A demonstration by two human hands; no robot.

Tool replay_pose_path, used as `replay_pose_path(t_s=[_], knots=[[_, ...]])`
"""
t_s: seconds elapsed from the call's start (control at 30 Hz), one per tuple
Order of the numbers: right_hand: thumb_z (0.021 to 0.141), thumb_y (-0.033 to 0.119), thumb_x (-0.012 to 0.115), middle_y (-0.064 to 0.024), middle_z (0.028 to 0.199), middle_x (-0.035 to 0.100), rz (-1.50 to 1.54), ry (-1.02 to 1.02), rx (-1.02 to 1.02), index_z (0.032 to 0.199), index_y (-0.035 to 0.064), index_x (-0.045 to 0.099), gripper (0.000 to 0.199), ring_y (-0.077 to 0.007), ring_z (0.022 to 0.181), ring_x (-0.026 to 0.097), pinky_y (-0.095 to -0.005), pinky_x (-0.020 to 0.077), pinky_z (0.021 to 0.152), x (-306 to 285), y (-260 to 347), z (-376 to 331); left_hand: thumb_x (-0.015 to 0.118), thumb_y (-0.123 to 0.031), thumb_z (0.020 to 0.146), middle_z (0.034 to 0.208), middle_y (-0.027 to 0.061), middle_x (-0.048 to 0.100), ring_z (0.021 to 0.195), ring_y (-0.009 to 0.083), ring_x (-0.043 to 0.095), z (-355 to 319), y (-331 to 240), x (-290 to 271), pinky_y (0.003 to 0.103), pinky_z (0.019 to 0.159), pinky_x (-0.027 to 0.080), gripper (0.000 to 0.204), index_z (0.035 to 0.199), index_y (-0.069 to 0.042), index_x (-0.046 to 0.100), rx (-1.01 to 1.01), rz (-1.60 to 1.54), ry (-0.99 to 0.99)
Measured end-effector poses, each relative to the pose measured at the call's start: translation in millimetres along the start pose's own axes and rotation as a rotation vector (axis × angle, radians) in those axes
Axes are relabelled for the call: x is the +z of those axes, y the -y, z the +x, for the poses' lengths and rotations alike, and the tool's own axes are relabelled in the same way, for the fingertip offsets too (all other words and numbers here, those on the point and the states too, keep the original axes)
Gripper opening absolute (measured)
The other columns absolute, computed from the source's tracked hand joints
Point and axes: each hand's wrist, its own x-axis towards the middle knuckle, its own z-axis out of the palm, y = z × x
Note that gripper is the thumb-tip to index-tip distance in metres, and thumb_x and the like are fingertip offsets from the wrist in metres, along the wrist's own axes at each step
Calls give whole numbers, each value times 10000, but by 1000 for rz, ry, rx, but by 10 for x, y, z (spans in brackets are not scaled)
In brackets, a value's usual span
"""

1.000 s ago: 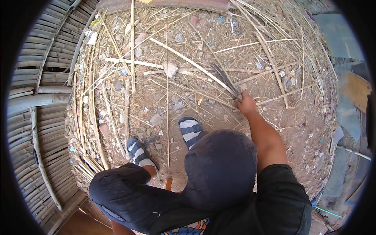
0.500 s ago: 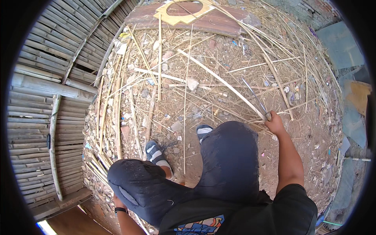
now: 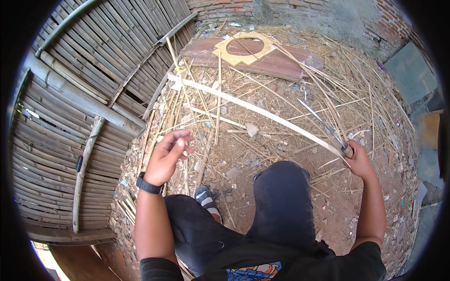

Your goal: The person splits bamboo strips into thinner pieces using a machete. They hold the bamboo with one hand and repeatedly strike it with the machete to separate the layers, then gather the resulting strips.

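My right hand [image 3: 358, 159] is closed around the handle of a long-bladed knife [image 3: 323, 124], its blade slanting up and to the left. The same hand grips one end of a long, pale bamboo strip [image 3: 262, 112], which reaches across to the upper left. My left hand [image 3: 168, 157] is raised above my left knee, its fingers loosely bent and apart, with nothing in it. A dark band is on that wrist. Beyond its fingers stands a thin bamboo stick [image 3: 190, 100], apart from the hand as far as I can see.
Bamboo strips and shavings litter the dirt ground [image 3: 337, 196]. A brown board [image 3: 197, 54] at the back carries a yellow frame [image 3: 225, 55] with a round opening. A bamboo slat wall [image 3: 51, 164] stands left, a brick wall [image 3: 309, 21] behind, and grey sheets [image 3: 408, 72] right.
My left hand has risen from beside my left leg to in front of the knee. The bamboo strip's far end has swung up and left. The knife stays in my right hand.
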Motion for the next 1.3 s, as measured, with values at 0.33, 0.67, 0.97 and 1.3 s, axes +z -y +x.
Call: replay_pose_path(t_s=[0.33, 0.67, 0.97, 1.3], knots=[[727, 13, 653, -18, 816, 576, 118, 150, -224, 964, 15, 618, 240, -112, 779, 521, -278, 435, 690, -43, 669, 417, 383, -540, 1061, 1215, 131, 611, 1058, 256, 634, 1140, -348, 594, 447, 946, 552, 592, 1369, -41, 460, 246, -926, -327], [736, 29, 656, -209, 1253, 662, -126, -134, -200, 1300, -49, 596, 573, -293, 1202, 621, -360, 458, 1030, -18, 166, 589, 477, -603, 1022, 669, -38, 327, 588, 87, 301, 1021, -1268, 317, 271, 566, 311, 579, 1176, -49, 546, 524, -760, -537], [880, 350, 752, -39, 771, 598, 122, 172, -2, 961, 27, 604, 365, -100, 566, 554, -274, 454, 492, 36, 934, 567, 256, -837, 931, 549, -32, 288, 499, 113, 216, 178, -937, -238, 261, 502, 208, 776, 704, -124, 464, 529, -494, -903], [942, 449, 673, -29, 734, 598, 601, 355, -54, 1045, -7, 606, 472, -79, 516, 534, -233, 420, 447, 1488, 3112, 882, 293, -870, 893, 583, -38, 250, 516, 116, 170, 274, 119, -326, 287, 498, 154, 752, 713, -145, 373, 283, -738, -940]])
